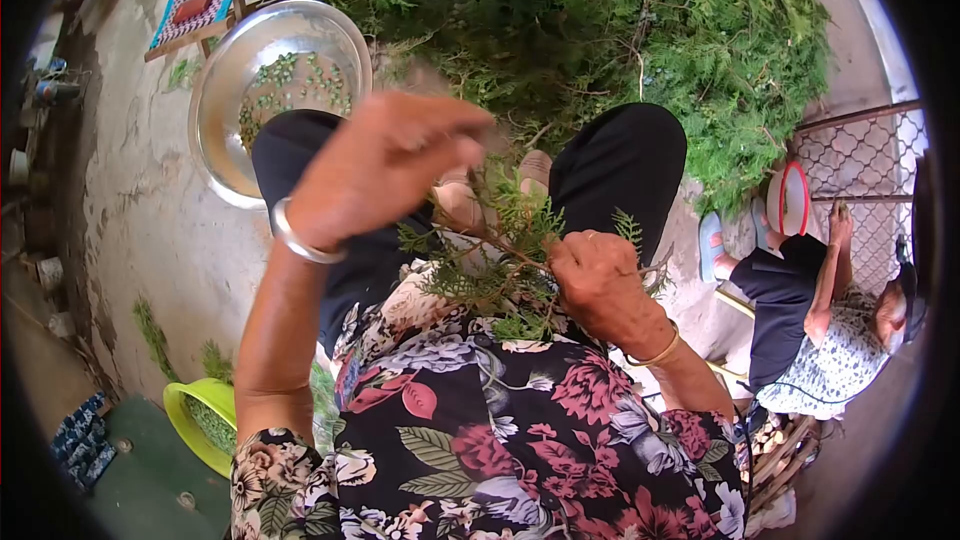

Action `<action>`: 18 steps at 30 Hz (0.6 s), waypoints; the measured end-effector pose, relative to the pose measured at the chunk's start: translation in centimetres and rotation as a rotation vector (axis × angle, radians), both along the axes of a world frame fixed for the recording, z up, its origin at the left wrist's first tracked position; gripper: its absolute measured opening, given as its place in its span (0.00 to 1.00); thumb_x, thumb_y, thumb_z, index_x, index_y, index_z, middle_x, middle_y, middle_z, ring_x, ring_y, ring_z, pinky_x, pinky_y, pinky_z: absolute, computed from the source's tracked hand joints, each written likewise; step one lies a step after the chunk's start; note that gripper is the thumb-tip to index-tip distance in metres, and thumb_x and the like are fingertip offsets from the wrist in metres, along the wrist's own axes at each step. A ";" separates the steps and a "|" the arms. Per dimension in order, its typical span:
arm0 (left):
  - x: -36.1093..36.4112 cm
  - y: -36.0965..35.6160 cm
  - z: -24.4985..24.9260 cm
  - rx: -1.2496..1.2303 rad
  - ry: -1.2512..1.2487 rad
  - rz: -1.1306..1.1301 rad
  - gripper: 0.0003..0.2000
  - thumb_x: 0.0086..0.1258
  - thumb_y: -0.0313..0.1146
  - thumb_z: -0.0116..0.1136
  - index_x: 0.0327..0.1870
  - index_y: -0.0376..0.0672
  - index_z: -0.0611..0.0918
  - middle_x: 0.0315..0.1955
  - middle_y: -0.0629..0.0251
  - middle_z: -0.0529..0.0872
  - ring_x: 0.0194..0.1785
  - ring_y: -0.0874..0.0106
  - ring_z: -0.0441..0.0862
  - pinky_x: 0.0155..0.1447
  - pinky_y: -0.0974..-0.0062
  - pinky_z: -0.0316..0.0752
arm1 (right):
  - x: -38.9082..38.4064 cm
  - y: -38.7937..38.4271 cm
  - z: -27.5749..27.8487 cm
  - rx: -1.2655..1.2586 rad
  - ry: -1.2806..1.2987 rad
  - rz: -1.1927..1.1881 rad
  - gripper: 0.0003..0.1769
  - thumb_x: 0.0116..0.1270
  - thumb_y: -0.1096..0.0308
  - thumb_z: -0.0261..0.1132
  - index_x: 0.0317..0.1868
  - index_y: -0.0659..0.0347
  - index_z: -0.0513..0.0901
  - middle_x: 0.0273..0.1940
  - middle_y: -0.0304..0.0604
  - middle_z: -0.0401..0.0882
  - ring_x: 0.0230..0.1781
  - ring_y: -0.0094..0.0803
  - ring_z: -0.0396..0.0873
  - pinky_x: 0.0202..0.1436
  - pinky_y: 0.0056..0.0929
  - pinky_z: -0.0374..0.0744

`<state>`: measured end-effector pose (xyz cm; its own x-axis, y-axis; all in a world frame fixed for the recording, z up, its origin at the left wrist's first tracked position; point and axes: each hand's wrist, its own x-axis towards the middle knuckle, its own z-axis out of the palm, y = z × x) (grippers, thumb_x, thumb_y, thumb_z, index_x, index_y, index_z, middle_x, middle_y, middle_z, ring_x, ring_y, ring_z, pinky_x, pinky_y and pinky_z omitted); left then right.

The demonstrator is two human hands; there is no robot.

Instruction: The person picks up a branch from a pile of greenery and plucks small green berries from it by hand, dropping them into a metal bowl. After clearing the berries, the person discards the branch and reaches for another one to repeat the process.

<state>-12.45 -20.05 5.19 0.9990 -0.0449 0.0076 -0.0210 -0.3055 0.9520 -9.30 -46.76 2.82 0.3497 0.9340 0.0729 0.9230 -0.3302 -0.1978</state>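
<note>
My right hand (605,285), with a gold bangle at its wrist, is closed around the stem of a green evergreen sprig (500,255). The sprig's flat, scaly leaves spread over my lap. Just above it and to the left is my left hand (400,160), a silver bracelet on the wrist. Its fingers are curled in towards the thumb and slightly blurred; whatever they pinch is too small or hidden to name. Beyond that hand stands a wide metal basin (225,70) with small green berries (285,80) scattered on its bottom.
A big heap of evergreen branches (700,50) lies ahead. At upper left is a low stool (200,5) with a woven seat. A yellow-green bowl (180,395) of green bits stands at lower left. To the right another person (830,340) sits near a red-rimmed container (795,200).
</note>
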 end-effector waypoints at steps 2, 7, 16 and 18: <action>0.6 -1.6 -0.2 -0.001 0.058 -0.241 0.10 0.62 0.26 0.61 0.43 0.32 0.83 0.29 0.60 0.86 0.31 0.78 0.81 0.38 0.79 0.75 | -0.1 0.1 0.2 -0.018 0.008 0.004 0.14 0.48 0.72 0.59 0.38 0.68 0.78 0.23 0.40 0.68 0.24 0.32 0.73 0.27 0.30 0.70; 0.2 -2.7 -0.2 -0.097 0.095 -0.197 0.07 0.58 0.25 0.65 0.34 0.31 0.81 0.20 0.65 0.81 0.25 0.82 0.74 0.30 0.79 0.70 | -0.2 -0.3 0.2 -0.026 0.015 -0.008 0.16 0.48 0.71 0.60 0.39 0.68 0.78 0.23 0.40 0.69 0.24 0.33 0.73 0.27 0.31 0.70; -1.0 -2.8 0.0 -0.106 -0.050 0.428 0.09 0.67 0.32 0.60 0.33 0.34 0.81 0.22 0.68 0.82 0.28 0.80 0.78 0.36 0.82 0.72 | 0.6 -0.5 0.9 0.110 0.112 -0.108 0.17 0.46 0.80 0.59 0.41 0.67 0.79 0.25 0.44 0.73 0.25 0.37 0.75 0.27 0.33 0.72; -0.4 0.5 -0.4 -0.242 -0.197 0.691 0.10 0.69 0.34 0.57 0.34 0.34 0.82 0.22 0.67 0.82 0.26 0.79 0.78 0.35 0.80 0.72 | 1.2 -1.5 -0.2 0.222 0.244 -0.146 0.17 0.46 0.81 0.58 0.40 0.66 0.80 0.27 0.46 0.76 0.25 0.39 0.77 0.27 0.32 0.73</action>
<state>-12.89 -19.57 4.77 0.7782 0.6167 0.1188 -0.0772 -0.0938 0.9926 -8.11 -48.24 2.59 0.5101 0.8438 0.1666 0.7863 -0.3789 -0.4880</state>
